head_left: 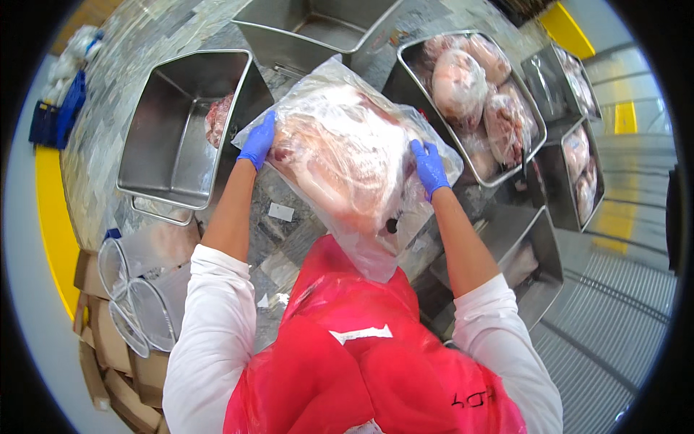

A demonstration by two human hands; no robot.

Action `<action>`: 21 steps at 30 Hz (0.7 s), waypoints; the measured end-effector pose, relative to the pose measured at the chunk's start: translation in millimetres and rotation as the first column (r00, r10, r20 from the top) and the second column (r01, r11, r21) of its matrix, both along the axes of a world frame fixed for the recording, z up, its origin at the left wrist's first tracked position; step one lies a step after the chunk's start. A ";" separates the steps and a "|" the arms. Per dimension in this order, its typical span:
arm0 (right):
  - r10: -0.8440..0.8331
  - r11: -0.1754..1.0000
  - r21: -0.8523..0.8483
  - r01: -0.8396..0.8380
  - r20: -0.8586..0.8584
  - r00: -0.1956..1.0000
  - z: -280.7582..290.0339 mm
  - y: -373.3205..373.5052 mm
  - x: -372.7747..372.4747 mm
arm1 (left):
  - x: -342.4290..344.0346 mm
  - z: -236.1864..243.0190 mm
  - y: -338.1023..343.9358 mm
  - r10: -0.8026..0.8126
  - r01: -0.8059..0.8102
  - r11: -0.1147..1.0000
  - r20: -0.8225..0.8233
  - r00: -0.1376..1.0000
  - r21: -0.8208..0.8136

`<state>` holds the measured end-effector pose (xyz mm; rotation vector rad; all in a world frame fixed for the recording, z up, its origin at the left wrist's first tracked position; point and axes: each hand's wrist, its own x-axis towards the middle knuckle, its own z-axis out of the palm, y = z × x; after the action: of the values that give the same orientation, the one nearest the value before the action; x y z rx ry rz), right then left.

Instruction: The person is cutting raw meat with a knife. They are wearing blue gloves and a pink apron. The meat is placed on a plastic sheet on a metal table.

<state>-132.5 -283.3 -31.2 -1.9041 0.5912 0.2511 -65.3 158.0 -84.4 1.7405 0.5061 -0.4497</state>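
Between my two blue-gloved hands a large piece of raw meat in a clear plastic bag is held up in front of my red apron. My left hand grips the bag's left edge, fingers closed on the plastic. On the other side my right hand has its fingers closed over the bag's right edge. Pale fat and pink flesh show through the film, with a dark round spot near the lower right. The bag hides part of the floor and bins behind it.
A steel bin with one meat piece stands at left, another steel bin straight ahead. At right a steel tub holds several wrapped meat pieces. More bins line the right side; clear cylindrical containers and flattened cardboard lie lower left.
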 end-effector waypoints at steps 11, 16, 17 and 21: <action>0.207 0.822 -0.545 -0.164 0.018 0.978 -79.7 -2.7 -153.2 | -62.7 61.4 -111.2 -0.511 -0.163 0.459 0.410 0.756 0.873; -0.012 0.893 -0.448 -0.035 -0.102 0.995 -71.5 -0.2 -133.1 | -67.4 75.4 -130.6 -0.691 -0.018 0.360 0.280 0.666 0.933; -0.030 0.887 -0.461 -0.016 -0.093 0.995 -74.7 -3.4 -137.3 | -67.4 77.0 -132.0 -0.704 -0.016 0.351 0.275 0.655 0.936; -0.077 0.895 -0.443 0.043 -0.060 0.995 -84.9 -30.3 -153.0 | -52.1 91.0 -123.6 -0.737 0.006 0.376 0.295 0.608 0.927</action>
<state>-285.6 -313.6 -116.1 -2.3171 0.8103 0.1569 -117.4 34.5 6.6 2.8980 -0.4298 0.2664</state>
